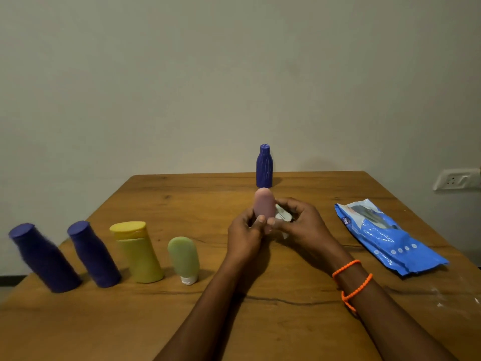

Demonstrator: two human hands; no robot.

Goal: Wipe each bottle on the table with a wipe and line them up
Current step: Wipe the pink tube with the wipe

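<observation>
Two forearms reach in from the near edge over the wooden worktop (260, 321), the right one carrying orange cord bracelets (351, 280). Left hand (243, 230): fingers curled round the lower part of the pink bottle (264, 204), thumb on its near face, holding it upright above the worktop. Right hand (299, 222): fingers and thumb pinching a crumpled white wipe (282, 217) against the bottle's right side. Row at near left, left to right: two dark blue bottles (44, 259) (93, 254), a yellow bottle (139, 252) and a green tube (183, 259) standing on its white cap. Blue wipes packet (390, 238) lying flat at right. Another dark blue bottle (264, 166) stands upright alone at the far edge, directly behind the pink bottle.
</observation>
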